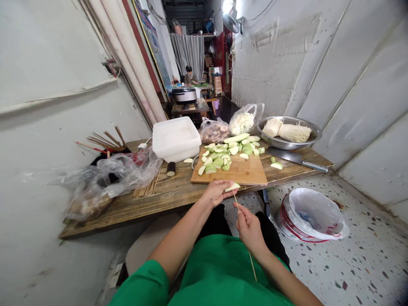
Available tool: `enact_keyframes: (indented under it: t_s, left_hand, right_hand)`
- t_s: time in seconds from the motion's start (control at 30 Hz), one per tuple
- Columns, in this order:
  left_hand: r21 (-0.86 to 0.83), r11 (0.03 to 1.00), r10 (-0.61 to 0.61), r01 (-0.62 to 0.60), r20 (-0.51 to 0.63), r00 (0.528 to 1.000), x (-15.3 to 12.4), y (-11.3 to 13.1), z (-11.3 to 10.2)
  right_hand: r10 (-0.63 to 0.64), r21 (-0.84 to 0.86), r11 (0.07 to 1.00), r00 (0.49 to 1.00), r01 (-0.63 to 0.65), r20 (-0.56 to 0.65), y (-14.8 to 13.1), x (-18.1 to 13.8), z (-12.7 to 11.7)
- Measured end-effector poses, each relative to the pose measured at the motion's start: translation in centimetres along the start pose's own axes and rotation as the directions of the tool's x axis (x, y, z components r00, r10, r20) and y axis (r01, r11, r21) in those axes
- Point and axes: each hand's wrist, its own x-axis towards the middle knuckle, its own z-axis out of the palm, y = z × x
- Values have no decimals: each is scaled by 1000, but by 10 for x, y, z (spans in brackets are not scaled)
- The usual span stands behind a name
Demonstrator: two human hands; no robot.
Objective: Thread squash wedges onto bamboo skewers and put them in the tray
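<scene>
My single view looks out from my head, forward and down, past my green shirt (223, 272) at the bottom centre, with my left hand (218, 192) and right hand (247, 225) close below just under the frame's middle. The wooden table (178, 180) crosses mid-frame near in front of me, while the grey striped curtain (191, 49) at top centre is far off. The view is wide, catching the pale wall (35, 170) at the left edge and speckled floor (366, 263) at lower right.

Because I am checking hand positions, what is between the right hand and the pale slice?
In the head view, a thin stick runs from the right hand to the pale slice in the left hand.
</scene>
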Motion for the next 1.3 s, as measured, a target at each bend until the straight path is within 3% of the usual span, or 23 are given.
enact_keyframes:
  t_s: [0.93, 1.13, 1.3]
  left_hand:
    - [23, 999, -35, 35, -4, 999, 2, -4, 2]
    - [-56, 998, -15, 18, 51, 999, 1, -1, 1]
    - [7, 1000, 8, -9, 101, 995, -2, 0, 3]
  right_hand:
    - [17, 23, 1000, 1000, -16, -13, 7, 4, 2]
    - [-10, 20, 1000, 1000, 10, -11, 5, 7, -3]
    - [-7, 48, 999, 1000, 7, 9, 0, 7, -4]
